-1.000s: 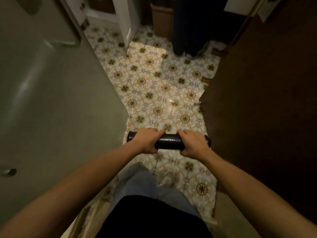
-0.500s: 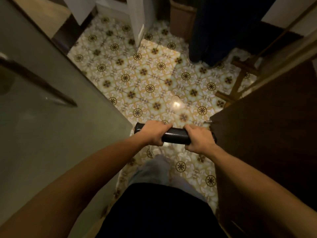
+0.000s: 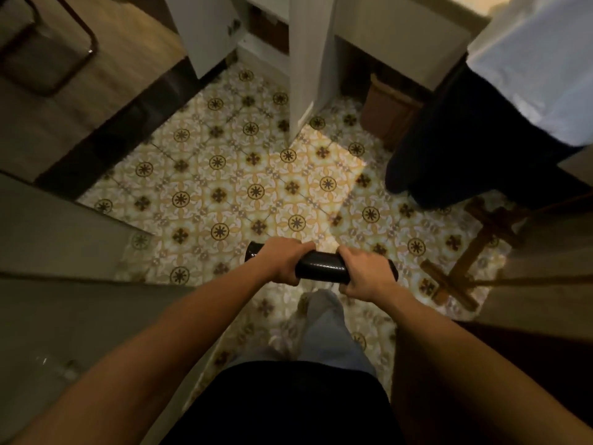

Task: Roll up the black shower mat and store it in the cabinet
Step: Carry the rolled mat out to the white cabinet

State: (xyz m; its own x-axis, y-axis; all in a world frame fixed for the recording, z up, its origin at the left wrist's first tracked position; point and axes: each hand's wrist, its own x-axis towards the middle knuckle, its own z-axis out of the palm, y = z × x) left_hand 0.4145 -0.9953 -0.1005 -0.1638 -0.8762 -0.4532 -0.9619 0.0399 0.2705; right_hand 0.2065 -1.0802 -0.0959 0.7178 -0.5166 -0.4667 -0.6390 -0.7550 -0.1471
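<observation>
The black shower mat (image 3: 322, 267) is rolled into a tight, glossy cylinder with a faintly textured surface; its left end shows as a dark open rim. I hold it in the air in front of my waist, above the patterned tile floor (image 3: 224, 175). My left hand (image 3: 283, 262) has its grip closed around the roll left of centre, and my right hand (image 3: 364, 275) has its grip closed around it right of centre, so only the middle band and both ends show.

Ahead stands a white cabinet door (image 3: 301, 59), open, edge toward me. To its right sits a brown bin (image 3: 383, 114), then a dark hanging cloth (image 3: 465, 149). A wooden stand base (image 3: 465, 268) lies on the floor near the roll's right end.

The roll's long axis runs left to right across my body, tilted slightly down toward the right.
</observation>
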